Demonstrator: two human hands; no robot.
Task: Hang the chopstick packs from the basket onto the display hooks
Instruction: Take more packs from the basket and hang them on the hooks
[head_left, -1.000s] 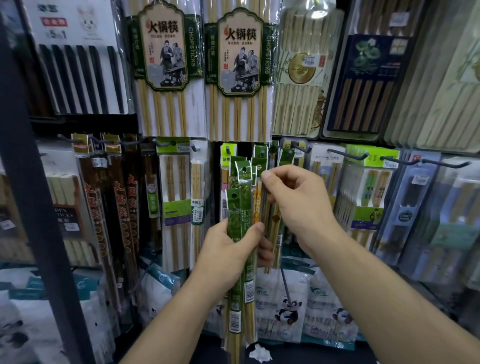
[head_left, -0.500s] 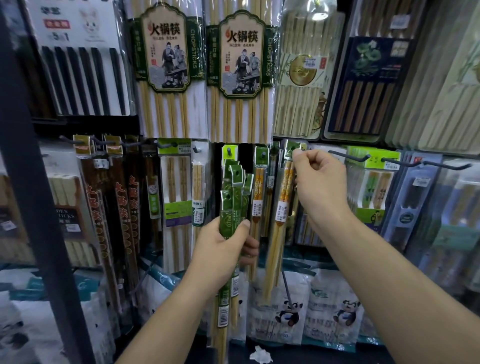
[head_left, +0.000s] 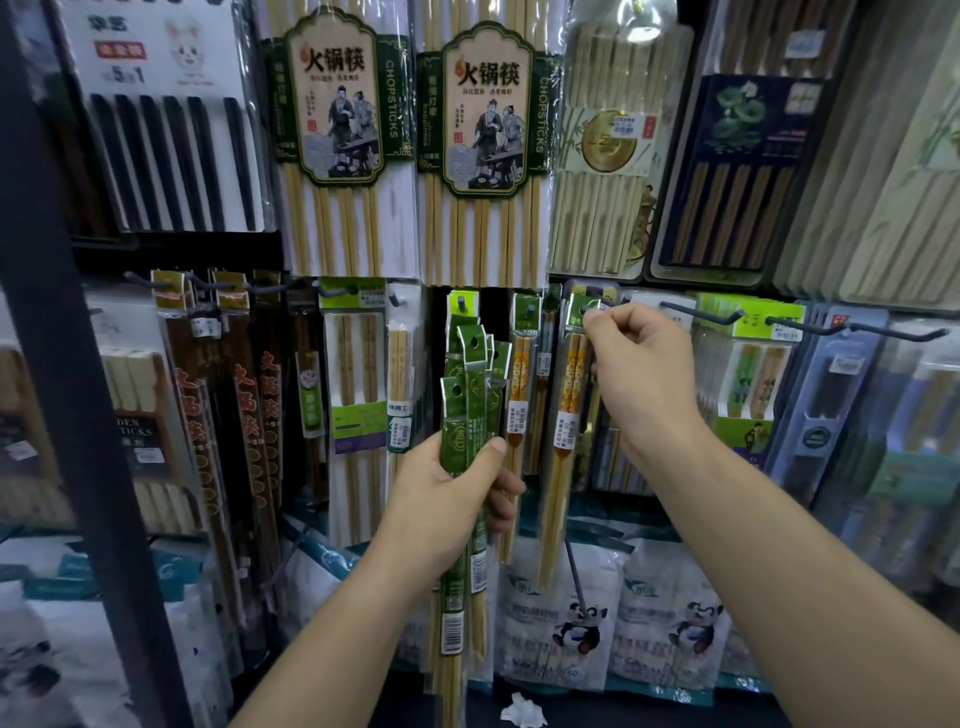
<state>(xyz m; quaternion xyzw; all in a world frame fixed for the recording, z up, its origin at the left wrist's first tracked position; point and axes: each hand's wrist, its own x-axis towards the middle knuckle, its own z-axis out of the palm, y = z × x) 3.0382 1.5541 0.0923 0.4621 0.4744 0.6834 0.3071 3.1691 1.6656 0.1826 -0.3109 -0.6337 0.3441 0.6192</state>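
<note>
Bundle of green chopstick packs (head_left: 467, 395) nearest, upright, left hand (head_left: 447, 499) fingers wrapped round it. Further in, right hand (head_left: 639, 374) fingers pinch header of orange-printed pack (head_left: 569, 405) at hook row; seated or not, can't tell. Step: hanging this pack. Next, probably: confirm hole is on, let go, take a green one.

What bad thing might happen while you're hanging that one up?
The right hand pinches only the top tab of the orange-printed pack; if its hole isn't threaded on fully, the pack may drop. The left hand holds several green packs fanned unevenly in one grip, so one might slide out.
</note>
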